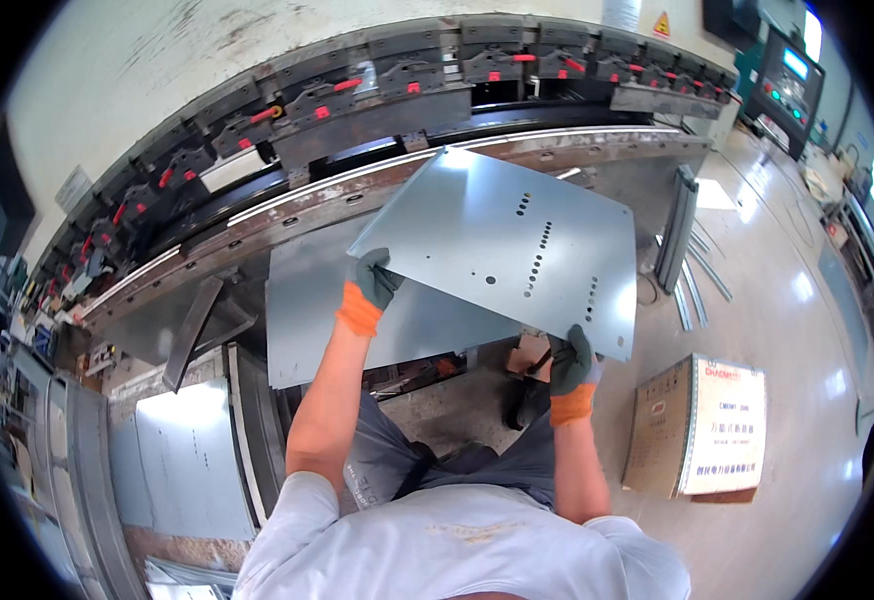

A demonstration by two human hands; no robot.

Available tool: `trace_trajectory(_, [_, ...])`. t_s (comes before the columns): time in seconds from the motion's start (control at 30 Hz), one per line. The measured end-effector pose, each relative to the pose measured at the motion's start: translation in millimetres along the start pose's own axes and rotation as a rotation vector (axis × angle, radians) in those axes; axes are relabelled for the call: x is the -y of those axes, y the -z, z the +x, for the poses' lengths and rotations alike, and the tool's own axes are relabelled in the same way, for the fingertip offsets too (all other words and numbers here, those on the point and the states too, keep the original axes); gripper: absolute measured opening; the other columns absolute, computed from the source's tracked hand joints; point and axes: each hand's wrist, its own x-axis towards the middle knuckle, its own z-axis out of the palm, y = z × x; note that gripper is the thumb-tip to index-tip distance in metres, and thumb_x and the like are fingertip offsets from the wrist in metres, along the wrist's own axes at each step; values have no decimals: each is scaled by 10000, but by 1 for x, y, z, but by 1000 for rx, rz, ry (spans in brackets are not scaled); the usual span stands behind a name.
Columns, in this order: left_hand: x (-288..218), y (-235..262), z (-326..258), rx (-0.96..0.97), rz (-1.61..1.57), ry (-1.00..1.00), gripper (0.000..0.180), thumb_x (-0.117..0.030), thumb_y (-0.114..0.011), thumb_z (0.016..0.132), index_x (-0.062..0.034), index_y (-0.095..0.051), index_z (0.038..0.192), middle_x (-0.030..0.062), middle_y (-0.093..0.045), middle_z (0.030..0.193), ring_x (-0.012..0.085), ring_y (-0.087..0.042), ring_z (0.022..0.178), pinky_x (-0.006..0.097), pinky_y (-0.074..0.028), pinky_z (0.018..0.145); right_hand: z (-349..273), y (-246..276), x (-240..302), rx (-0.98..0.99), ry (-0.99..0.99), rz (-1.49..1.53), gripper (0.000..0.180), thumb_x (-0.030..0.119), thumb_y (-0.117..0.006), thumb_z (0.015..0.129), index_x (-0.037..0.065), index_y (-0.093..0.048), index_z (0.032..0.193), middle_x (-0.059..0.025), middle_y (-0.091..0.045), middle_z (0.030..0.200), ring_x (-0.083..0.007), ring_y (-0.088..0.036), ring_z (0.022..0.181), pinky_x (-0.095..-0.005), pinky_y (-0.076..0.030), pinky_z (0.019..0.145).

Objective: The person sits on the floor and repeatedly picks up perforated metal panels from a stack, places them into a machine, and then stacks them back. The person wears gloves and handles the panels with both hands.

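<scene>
Ahead of left hand and right hand extends the perforated sheet they grip.

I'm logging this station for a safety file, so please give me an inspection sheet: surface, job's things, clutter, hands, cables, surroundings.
Surface: plain metal sheet below the held panel, partly hidden by it.
Job's things: metal panel with rows of punched holes, held tilted in front of a long machine with red-handled clamps.
Clutter: cardboard box on the floor at right; loose metal strips lie beyond it.
Hands: left hand grips the panel's left corner; right hand grips its near edge, toward the right. Both gloved.
Cables: none clearly made out.
Surroundings: control unit with a lit screen, upper right; more metal sheets, lower left.
</scene>
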Motion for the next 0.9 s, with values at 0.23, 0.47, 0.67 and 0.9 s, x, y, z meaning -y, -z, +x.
trace_trajectory(0.23, [4, 104, -95, -24, -111, -210, 303, -6, -582, 932, -44, -614, 1231, 109, -708, 1172, 253, -712, 1046, 388, -620, 851, -2, -9, -7, 241, -174, 42, 431, -43, -549, 940, -3, -520, 1367, -148, -587, 1336, -302, -619, 1191, -448, -579, 972])
trace_trajectory(0.47, [-22, 162, -103, -67, -191, -286, 342, -11, -565, 957, -50, -582, 1296, 124, -670, 1268, 257, -682, 1135, 434, -612, 928, 50, -55, -89, 418, -397, 135, 368, -39, -572, 926, 10, -557, 1291, -132, -627, 1261, -288, -644, 1153, -468, -593, 949])
trace_trajectory(0.67, [-22, 161, -78, -61, -272, -287, 396, 14, -545, 943, -55, -561, 1333, 132, -651, 1291, 285, -660, 1170, 460, -605, 947, 83, -78, -105, 493, -471, 22, 369, -5, -555, 943, 3, -538, 1311, -143, -629, 1293, -301, -649, 1179, -496, -588, 973])
trace_trajectory(0.9, [-15, 151, -68, -74, -302, -272, 407, 31, -519, 944, -29, -530, 1347, 149, -647, 1275, 303, -659, 1164, 453, -607, 958, 116, -77, -119, 445, -567, 14, 392, -8, -553, 931, -3, -537, 1323, -143, -637, 1290, -305, -659, 1159, -505, -587, 978])
